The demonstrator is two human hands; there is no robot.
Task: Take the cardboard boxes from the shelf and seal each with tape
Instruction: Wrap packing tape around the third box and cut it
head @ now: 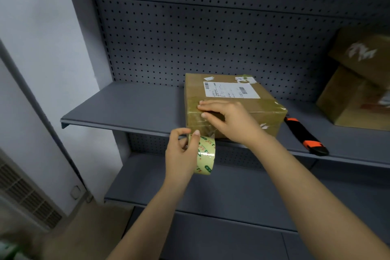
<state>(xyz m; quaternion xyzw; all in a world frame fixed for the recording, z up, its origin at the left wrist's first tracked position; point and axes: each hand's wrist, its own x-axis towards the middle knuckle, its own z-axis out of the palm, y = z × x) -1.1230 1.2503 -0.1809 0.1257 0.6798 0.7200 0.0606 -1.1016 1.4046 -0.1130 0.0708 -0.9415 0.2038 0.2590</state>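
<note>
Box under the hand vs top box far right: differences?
The middle box lies flat on the shelf; the far-right top box sits tilted on a lower box. The middle box carries an intact white label; the top one shows only torn white scraps. The right hand presses on the middle box; no hand touches the other. Both are brown cardboard.

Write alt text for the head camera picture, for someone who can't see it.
A person's right hand presses down on the taped front edge of a brown cardboard box, while the left hand holds a clear printed tape roll just below it. The box sits on a grey metal shelf beside a black and orange utility knife.
</note>
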